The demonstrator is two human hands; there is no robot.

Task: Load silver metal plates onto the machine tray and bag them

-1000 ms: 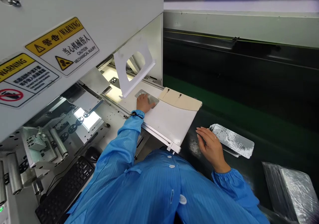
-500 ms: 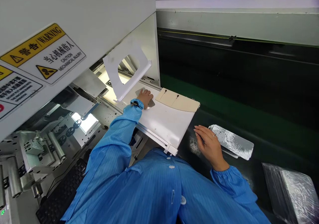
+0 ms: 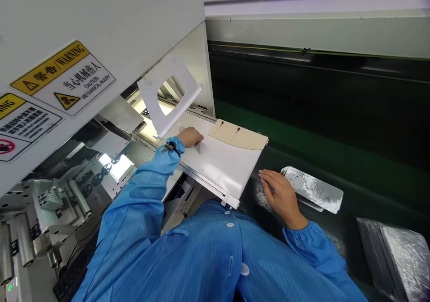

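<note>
My left hand is over the white slide board of the machine, just in front of the white bracket with a cut-out. Its fingers are curled and point down to the right; whatever they may hold is hidden beneath them. A small pale shape shows behind the knuckles, too faint to name. My right hand rests above the dark belt with its fingers stretched out and nothing in them. Close by its fingertips lies a short stack of silvery phone-sized plates.
A beige guide plate is fixed along the board's far edge. More film-wrapped silvery plates lie at lower right on the dark belt. At left stand machine rollers, a black keyboard and a panel with warning labels.
My left hand has drawn back slightly to the left, and its fingers have gone from spread to curled. The silvery plate beneath it no longer shows. My right hand has barely moved.
</note>
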